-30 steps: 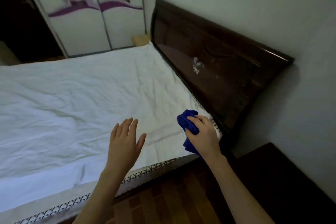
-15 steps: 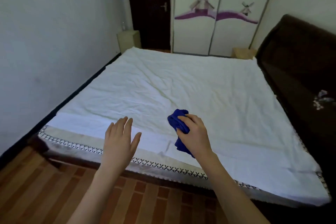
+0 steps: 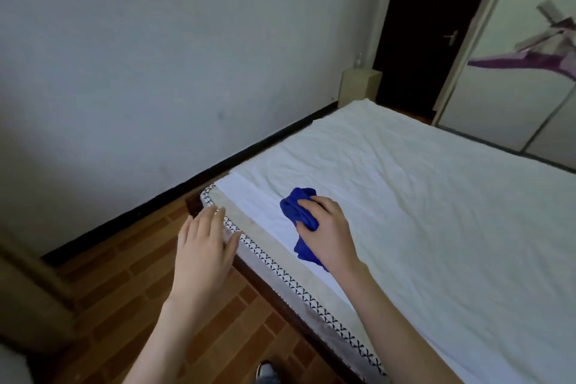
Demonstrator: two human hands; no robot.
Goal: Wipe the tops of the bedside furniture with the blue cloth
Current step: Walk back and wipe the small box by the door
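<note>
Bed right, wall left, cabinet btwn, far end.

Soft, dim daylight fills the room and is brightest on the white bed sheet toward 3 o'clock. The wall reads blue-grey and sinks into shadow at 8 o'clock. The doorway at 1 o'clock is nearly black. The blue cloth at centre looks crisp and saturated. Wide-angle distortion tilts straight lines near the edges, and the wardrobe print at 2 o'clock is smeared with blur.
</note>
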